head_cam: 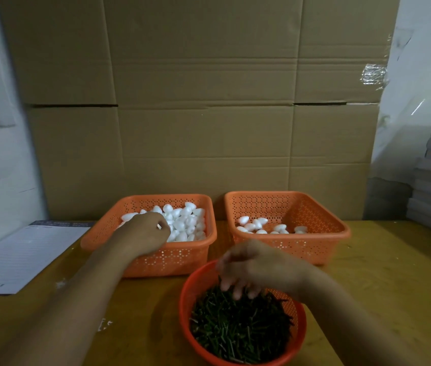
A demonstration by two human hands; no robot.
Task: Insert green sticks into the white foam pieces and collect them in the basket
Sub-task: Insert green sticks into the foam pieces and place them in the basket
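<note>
Two hands busy: left hand (147, 235) curls into foam pieces (185, 220), grip unclear; right hand (251, 268), blurred, fingers down in green sticks (240, 331), grip unclear too. Risk: grabbing several sticks, scattering them.

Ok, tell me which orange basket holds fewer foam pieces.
The right-hand square basket: only a few foam pieces lie scattered on its floor, while the left basket is heaped with them.

The blurred right hand (256, 268) hides whether its fingers (237, 293) hold any green sticks (240, 328).
</note>
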